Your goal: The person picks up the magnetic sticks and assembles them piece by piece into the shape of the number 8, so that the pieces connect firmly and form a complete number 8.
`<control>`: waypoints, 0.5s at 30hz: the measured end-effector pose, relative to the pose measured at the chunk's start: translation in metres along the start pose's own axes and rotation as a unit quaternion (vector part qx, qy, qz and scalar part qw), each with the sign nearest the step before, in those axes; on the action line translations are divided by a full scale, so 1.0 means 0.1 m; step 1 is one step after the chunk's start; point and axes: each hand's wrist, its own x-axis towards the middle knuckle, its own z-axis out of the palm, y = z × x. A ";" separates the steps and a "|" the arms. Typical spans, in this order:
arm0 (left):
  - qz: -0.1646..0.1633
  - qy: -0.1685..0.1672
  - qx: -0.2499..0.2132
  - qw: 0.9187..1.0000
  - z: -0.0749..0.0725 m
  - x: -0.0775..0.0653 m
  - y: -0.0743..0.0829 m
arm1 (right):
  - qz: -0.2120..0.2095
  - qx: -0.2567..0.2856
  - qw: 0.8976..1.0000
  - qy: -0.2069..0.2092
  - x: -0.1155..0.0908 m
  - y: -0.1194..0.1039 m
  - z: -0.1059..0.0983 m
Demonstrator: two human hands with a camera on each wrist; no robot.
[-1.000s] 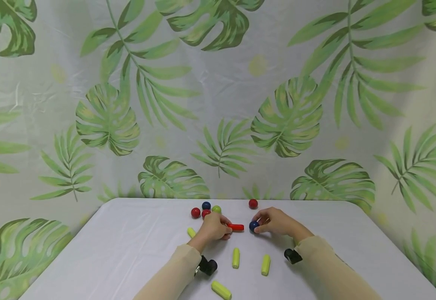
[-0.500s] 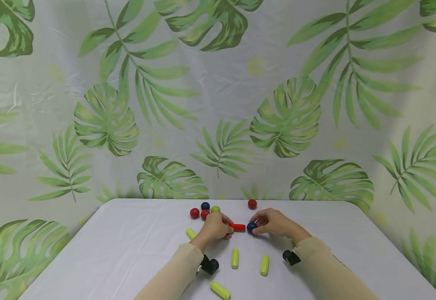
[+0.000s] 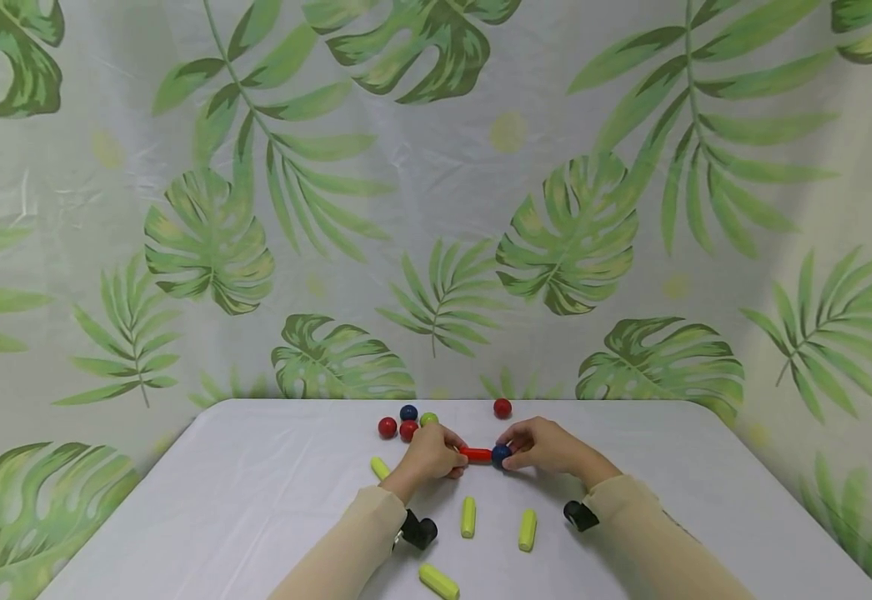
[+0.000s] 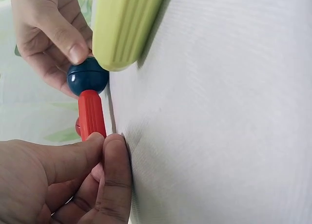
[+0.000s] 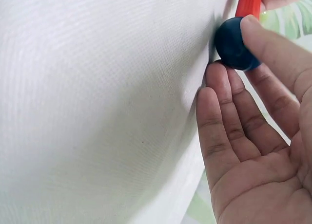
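Note:
My left hand (image 3: 430, 452) pinches one end of a red ribbed rod (image 4: 91, 114) between thumb and forefinger, just above the white tabletop. In my right hand (image 3: 552, 446) a dark blue ball (image 4: 87, 77) is held between thumb and fingers. The rod's free end meets the ball, and the two lie in one line in the left wrist view. Whether the rod's tip sits inside the ball is hidden. The right wrist view shows the thumb on the blue ball, with the other fingers extended along the cloth.
Behind my left hand are two red balls (image 3: 387, 427), a blue ball (image 3: 408, 412) and a green ball (image 3: 428, 419). Another red ball (image 3: 503, 408) lies at the table's back edge. Several yellow-green rods (image 3: 468, 517) are spread over the white table (image 3: 256, 500). A leaf-patterned curtain (image 3: 436, 208) hangs behind.
My right hand has brought the blue ball leftward against the red rod's end, closing the gap between them. My left hand keeps its pinch on the rod.

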 end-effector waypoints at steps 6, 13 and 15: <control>-0.003 -0.006 -0.004 1.000 0.02 -0.02 -0.01 | 0.001 -0.010 1.000 0.007 -0.01 0.03 0.03; -0.011 -0.009 0.001 1.000 0.01 0.00 0.00 | -0.002 -0.009 1.000 0.018 -0.02 0.01 0.03; -0.009 -0.012 0.003 1.000 0.00 0.02 0.01 | 0.006 -0.008 1.000 0.021 -0.02 -0.01 0.02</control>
